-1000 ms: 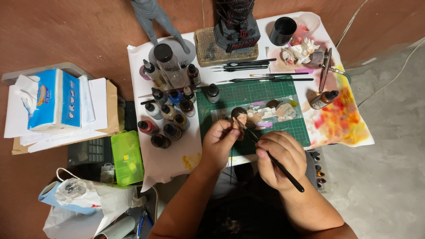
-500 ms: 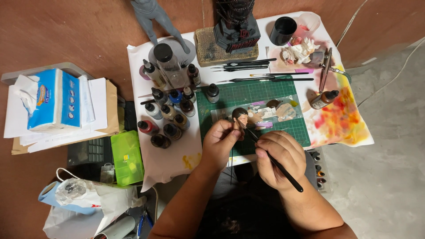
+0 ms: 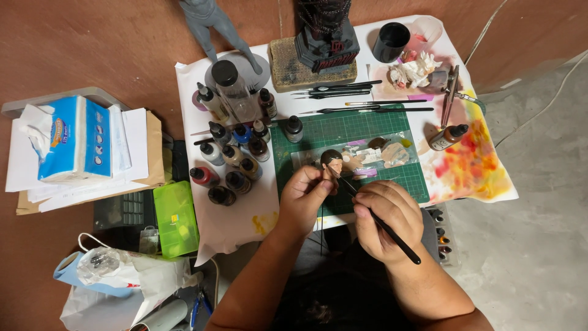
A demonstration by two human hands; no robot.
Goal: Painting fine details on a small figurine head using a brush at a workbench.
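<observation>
Brown-haired, the small model head [image 3: 331, 160] sits pinched in the left hand [image 3: 304, 199] above the green mat [image 3: 349, 132]. The right hand [image 3: 387, 219], closed around a thin black brush [image 3: 373, 216], could smear paint if either wrist wobbles.

We count two hands [image 3: 306, 199], one paintbrush [image 3: 383, 228] held, one miniature head [image 3: 331, 160], one green cutting mat [image 3: 367, 125], one tissue box [image 3: 73, 138], one black cup [image 3: 391, 41].

A reddish-brown floor [image 3: 92, 49] fills the left and top, meeting grey concrete [image 3: 533, 263] on the right. A low table under white paper [image 3: 233, 227] stands between them. Light is even, with soft shadows.
</observation>
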